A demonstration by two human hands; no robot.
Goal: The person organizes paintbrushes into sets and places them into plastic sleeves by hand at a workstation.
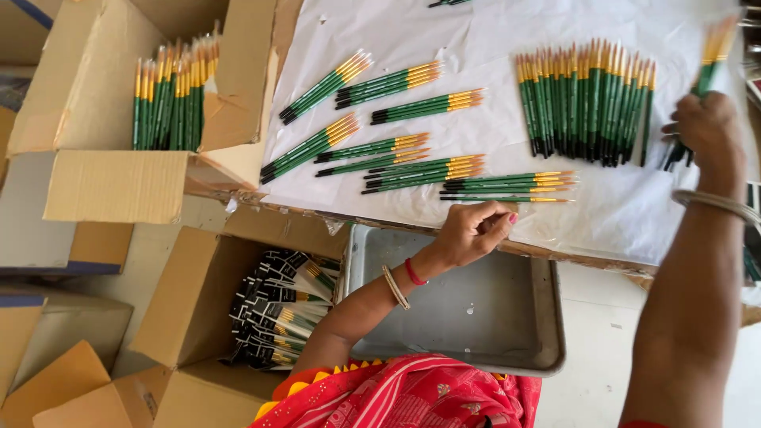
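Paintbrushes [705, 71] fill the right hand's [705, 127] grip — left hand [472, 234] loosely curled on white paper [618, 214].

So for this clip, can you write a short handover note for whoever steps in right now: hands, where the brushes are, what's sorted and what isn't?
Left hand: rests at the near edge of the white sheet, fingertips by the nearest small brush bundle; it grips nothing clearly.
Right hand: shut on a bunch of green brushes.
Done: about ten small bundles laid out on the sheet.
Left: a large unsorted row of brushes and more standing in the upper-left carton. Packaged sets fill the lower carton; a grey tray sits below the table.
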